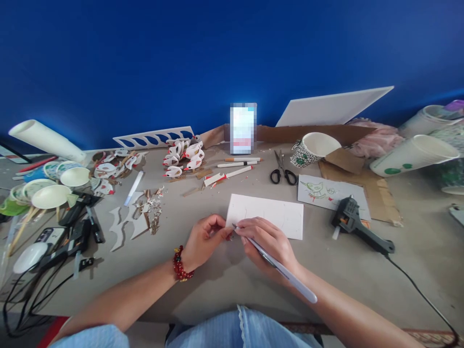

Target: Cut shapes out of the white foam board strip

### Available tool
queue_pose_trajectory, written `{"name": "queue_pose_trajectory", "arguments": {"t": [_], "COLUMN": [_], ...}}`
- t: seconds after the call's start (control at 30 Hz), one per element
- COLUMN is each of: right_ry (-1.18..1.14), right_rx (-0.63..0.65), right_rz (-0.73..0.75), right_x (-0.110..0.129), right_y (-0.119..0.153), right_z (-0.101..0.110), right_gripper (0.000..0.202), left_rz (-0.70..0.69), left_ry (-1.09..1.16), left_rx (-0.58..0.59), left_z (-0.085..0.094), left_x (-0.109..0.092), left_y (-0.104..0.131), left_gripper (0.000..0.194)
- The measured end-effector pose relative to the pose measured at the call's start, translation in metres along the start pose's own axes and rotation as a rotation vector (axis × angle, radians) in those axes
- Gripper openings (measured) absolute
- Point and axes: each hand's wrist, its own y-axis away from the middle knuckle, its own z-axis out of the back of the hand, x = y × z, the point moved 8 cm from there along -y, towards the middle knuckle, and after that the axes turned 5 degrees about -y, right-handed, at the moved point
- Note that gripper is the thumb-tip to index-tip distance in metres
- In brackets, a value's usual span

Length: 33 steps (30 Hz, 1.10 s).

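A small white foam board [268, 208] with faint curved pencil lines lies in front of me. At its lower left corner, my left hand [209, 239] is closed, thumb and fingertips pinching the edge. My right hand [268, 242] rests over the board's lower part, wrapped round a craft knife [286, 274] with a long pale lavender handle. The knife's tip points left and meets the board close to my left fingertips. The exact contact of tip and board is partly hidden by my fingers.
Behind the board are scissors [282, 170], several markers [232, 175] and bird-shaped pieces [184, 155]. To the right lie a hot glue gun [357, 227] with its cord and a drawing [319, 192]. Cut scraps [126, 220], paper cups [51, 197] and cables are at left. A phone [243, 128] stands behind.
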Motion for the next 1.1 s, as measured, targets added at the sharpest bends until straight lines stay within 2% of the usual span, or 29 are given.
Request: {"name": "queue_pose_trajectory", "arguments": {"t": [0.37,0.57,0.8,1.1], "right_ry": [-0.028,-0.1,-0.107,-0.084], "right_rx": [0.011,-0.101,0.0,0.003], "right_rz": [-0.022,-0.023,-0.017,0.007], "right_x": [-0.005,-0.001,-0.006,-0.004], "right_y": [0.003,-0.001,-0.001,-0.003], "right_z": [-0.004,0.016,0.012,0.01], "right_gripper": [0.027,0.026,0.03,0.029], "left_rz": [-0.008,0.049,0.068,0.071], "left_ry": [-0.002,0.036,0.07,0.054], "left_rx": [-0.003,-0.008,-0.008,-0.007], "left_z": [-0.002,0.002,0.003,0.003], "left_x": [0.001,0.002,0.001,-0.001], "left_y": [0.001,-0.002,-0.002,-0.002], "left_gripper": [0.025,0.029,0.03,0.029]}}
